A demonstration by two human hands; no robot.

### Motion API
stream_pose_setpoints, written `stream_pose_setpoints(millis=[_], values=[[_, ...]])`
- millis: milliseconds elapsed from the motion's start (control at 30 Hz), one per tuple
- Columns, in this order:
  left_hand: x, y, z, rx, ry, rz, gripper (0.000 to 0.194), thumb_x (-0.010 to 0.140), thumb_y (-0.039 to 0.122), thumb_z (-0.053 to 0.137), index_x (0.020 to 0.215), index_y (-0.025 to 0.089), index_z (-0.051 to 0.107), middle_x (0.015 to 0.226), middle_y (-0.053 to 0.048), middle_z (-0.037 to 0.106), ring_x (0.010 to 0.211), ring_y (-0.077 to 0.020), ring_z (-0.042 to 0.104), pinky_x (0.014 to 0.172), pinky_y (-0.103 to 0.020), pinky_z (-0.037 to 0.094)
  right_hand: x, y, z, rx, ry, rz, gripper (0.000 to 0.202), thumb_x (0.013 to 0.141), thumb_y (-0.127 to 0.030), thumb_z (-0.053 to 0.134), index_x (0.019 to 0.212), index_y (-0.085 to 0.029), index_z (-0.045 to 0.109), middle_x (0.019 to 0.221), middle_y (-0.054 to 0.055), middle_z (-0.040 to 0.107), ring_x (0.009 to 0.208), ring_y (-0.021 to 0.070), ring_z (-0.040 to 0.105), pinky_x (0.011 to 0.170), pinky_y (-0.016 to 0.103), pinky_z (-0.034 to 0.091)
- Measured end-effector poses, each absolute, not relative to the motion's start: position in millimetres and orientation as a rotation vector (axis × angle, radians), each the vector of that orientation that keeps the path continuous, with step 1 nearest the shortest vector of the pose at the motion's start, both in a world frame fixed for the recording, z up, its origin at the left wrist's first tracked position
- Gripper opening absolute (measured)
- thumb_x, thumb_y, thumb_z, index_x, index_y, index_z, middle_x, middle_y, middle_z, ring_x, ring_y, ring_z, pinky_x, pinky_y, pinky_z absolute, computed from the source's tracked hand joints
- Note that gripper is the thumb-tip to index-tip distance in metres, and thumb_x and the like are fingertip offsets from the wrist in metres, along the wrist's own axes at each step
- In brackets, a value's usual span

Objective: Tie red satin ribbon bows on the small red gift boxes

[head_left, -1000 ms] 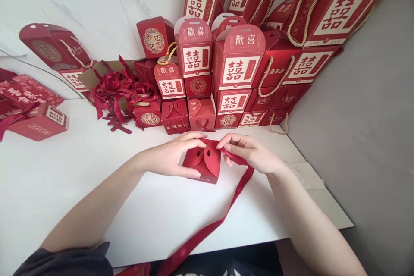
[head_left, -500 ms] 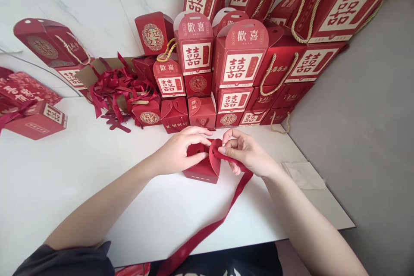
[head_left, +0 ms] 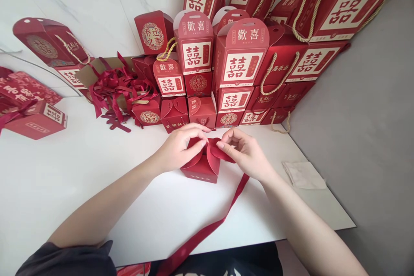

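A small red gift box with rounded top flaps stands on the white table between my hands. With thumb and fingers pinched together at its top, my left hand grips the ribbon's end beside the left flap. My right hand pinches the dark red ribbon just right of the box's right flap. From there the ribbon trails down over the table's front edge toward my lap. The hole where it meets the flap is mostly hidden by the fingers.
Stacked red gift boxes line the back of the table, some with rope handles. A carton of tangled red ribbons is at the back left. One box lies at far left; a folded white cloth is at right.
The left fingers have shifted from the left flap to a pinch at the box's middle. The ribbon now reaches between both hands, and the left flap shows more plainly.
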State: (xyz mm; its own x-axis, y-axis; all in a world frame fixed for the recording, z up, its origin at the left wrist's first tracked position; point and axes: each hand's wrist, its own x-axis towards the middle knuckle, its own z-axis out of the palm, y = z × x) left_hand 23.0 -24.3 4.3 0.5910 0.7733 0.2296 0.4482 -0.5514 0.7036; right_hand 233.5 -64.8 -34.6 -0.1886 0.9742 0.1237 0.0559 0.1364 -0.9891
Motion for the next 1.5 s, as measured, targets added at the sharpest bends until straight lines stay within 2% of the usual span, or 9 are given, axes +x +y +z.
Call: stream_pose_setpoints(millis=[167, 267, 367, 533, 733, 833, 933, 1100, 1500], values=[[14.8, -27.7, 18.0, 2.096, 0.972, 1.125, 0.014, 0.093, 0.026, 0.052, 0.088, 0.019, 0.063, 0.109, -0.007, 0.061, 0.106, -0.0198, 0.059, 0.096, -0.036, 0.049, 237.2, -65.0, -28.7, -0.973, -1.650, 0.816, 0.013, 0.092, -0.033, 0.061, 0.088, -0.022, 0.066, 0.117, 0.008, 0.064, 0.115, 0.0226, 0.057, 0.103, 0.041, 0.041], [14.7, -38.8, 28.0, 2.260, 0.856, 1.065, 0.014, 0.092, 0.024, 0.054, 0.088, 0.021, 0.067, 0.109, -0.006, 0.059, 0.107, -0.0194, 0.058, 0.100, -0.035, 0.046, 234.8, -66.7, -26.4, -0.776, -1.814, 0.919, 0.016, 0.095, -0.030, 0.057, 0.103, -0.025, 0.070, 0.138, 0.006, 0.056, 0.131, 0.0242, 0.048, 0.113, 0.045, 0.033], [14.3, -51.6, 36.1, 2.431, 0.922, 0.809, 0.017, 0.089, 0.031, 0.059, 0.103, 0.025, 0.066, 0.112, -0.006, 0.059, 0.106, -0.0210, 0.059, 0.097, -0.035, 0.047, 230.9, -68.4, -28.4, -0.682, -1.829, 1.029, 0.020, 0.096, -0.030, 0.055, 0.107, -0.026, 0.071, 0.122, 0.006, 0.067, 0.121, 0.0232, 0.058, 0.111, 0.045, 0.035], [6.7, -59.5, 33.6, 2.463, 1.290, 0.229, 0.071, 0.072, 0.063, 0.068, 0.131, 0.028, 0.049, 0.124, -0.007, 0.059, 0.101, -0.0292, 0.062, 0.082, -0.039, 0.051, 229.1, -68.7, -33.4, -0.712, -1.611, 1.114, 0.016, 0.094, -0.032, 0.057, 0.095, -0.025, 0.072, 0.102, 0.005, 0.071, 0.099, 0.0205, 0.065, 0.096, 0.038, 0.047], [7.0, -51.7, 22.5, 2.361, 1.341, 0.263, 0.049, 0.083, 0.053, 0.060, 0.123, 0.025, 0.055, 0.106, -0.005, 0.068, 0.090, -0.0250, 0.066, 0.075, -0.033, 0.049, 223.7, -70.1, -32.8, -0.799, -1.708, 1.011, 0.020, 0.096, -0.033, 0.054, 0.084, -0.023, 0.067, 0.092, 0.003, 0.071, 0.098, 0.0198, 0.065, 0.113, 0.044, 0.029], [11.4, -53.5, 22.4, 2.423, 1.337, 0.292, 0.035, 0.082, 0.046, 0.063, 0.109, 0.025, 0.061, 0.100, -0.003, 0.070, 0.088, -0.0244, 0.066, 0.075, -0.032, 0.048, 220.3, -72.1, -31.1, -0.820, -1.765, 0.933, 0.017, 0.096, -0.031, 0.055, 0.087, -0.023, 0.067, 0.097, 0.004, 0.070, 0.102, 0.0203, 0.063, 0.112, 0.044, 0.030], [12.7, -57.1, 23.7, 2.410, 1.404, 0.290, 0.016, 0.088, 0.037, 0.053, 0.087, 0.023, 0.060, 0.075, -0.001, 0.066, 0.066, -0.0194, 0.061, 0.061, -0.030, 0.042, 218.7, -73.2, -31.0, -0.831, -1.792, 0.885, 0.016, 0.096, -0.029, 0.054, 0.087, -0.023, 0.066, 0.095, 0.004, 0.070, 0.102, 0.0201, 0.063, 0.109, 0.041, 0.033], [5.5, -51.8, 25.7, 2.200, 1.418, 0.305, 0.035, 0.094, 0.034, 0.034, 0.062, 0.020, 0.037, 0.055, 0.002, 0.043, 0.047, -0.0128, 0.040, 0.047, -0.027, 0.028, 215.4, -70.6, -36.4, -0.909, -1.826, 0.824, 0.020, 0.097, -0.033, 0.052, 0.084, -0.023, 0.063, 0.088, 0.003, 0.068, 0.090, 0.0196, 0.062, 0.103, 0.041, 0.038], [3.2, -47.8, 27.8, 2.056, 1.366, 0.288, 0.032, 0.091, 0.034, 0.037, 0.063, 0.020, 0.033, 0.059, 0.002, 0.039, 0.052, -0.0122, 0.036, 0.048, -0.027, 0.026, 206.9, -65.7, -36.9, -0.987, -1.840, 0.782, 0.026, 0.098, -0.034, 0.049, 0.081, -0.022, 0.064, 0.083, 0.002, 0.068, 0.082, 0.0181, 0.061, 0.105, 0.041, 0.034]])
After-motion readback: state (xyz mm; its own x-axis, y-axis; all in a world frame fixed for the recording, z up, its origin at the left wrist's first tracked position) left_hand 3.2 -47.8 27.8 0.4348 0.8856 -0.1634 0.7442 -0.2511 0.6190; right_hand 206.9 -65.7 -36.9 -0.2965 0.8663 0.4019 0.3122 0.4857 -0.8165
